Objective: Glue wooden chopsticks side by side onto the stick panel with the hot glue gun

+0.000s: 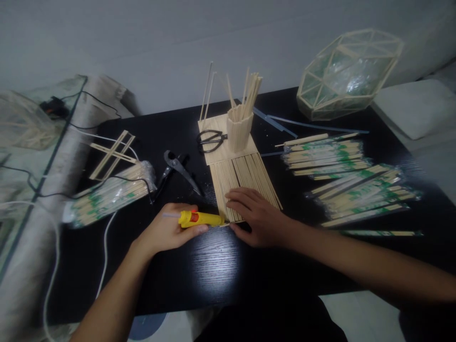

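Note:
A yellow hot glue gun (203,219) is gripped in my left hand (170,228), with a glue stick out of its back end. Its nozzle points right, at the near edge of a row of wooden sticks (245,175) laid side by side. My right hand (258,216) rests on those sticks, fingers spread out over them and the thumb by a short stick piece along the near edge. Behind the row lies a wooden board (217,122), which bears black-handled scissors (212,141) and a stick-built holder (239,130) full of upright sticks.
Pliers (181,171) lie left of the sticks, near a plastic-wrapped chopstick bundle (110,194) and a crossed stick frame (113,154). Wrapped chopsticks (359,194) cover the right side. A faceted see-through box (349,73) stands at the back right. A white cable (106,251) runs down the left.

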Demonstrator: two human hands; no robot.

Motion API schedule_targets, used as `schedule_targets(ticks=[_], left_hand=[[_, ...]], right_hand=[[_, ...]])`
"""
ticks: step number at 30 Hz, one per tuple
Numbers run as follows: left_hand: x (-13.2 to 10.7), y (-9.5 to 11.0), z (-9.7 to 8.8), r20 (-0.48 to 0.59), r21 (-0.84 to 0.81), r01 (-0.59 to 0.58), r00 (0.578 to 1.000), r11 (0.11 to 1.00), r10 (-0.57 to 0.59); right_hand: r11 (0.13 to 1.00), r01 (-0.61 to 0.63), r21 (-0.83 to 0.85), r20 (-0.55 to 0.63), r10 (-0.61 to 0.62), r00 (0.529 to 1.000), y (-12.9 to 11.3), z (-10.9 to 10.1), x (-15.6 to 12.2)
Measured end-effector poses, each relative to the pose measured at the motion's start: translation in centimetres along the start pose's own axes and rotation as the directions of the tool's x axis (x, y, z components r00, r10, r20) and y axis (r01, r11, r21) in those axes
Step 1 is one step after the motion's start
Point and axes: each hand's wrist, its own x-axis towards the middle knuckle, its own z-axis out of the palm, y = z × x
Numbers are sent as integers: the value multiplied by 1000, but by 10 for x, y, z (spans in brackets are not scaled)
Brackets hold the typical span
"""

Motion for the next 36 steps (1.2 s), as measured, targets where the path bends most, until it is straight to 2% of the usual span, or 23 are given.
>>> schedule_targets(ticks=[16,36], left_hand=[[-3,-4,2,-35,16,8,999,1000,-8],[1,1,0,-66,15,26,998,1000,-25]], right_hand=[[1000,0,-8,11,0,1000,0,0,-1],[1000,0,-7,3,0,1000,1,0,0]])
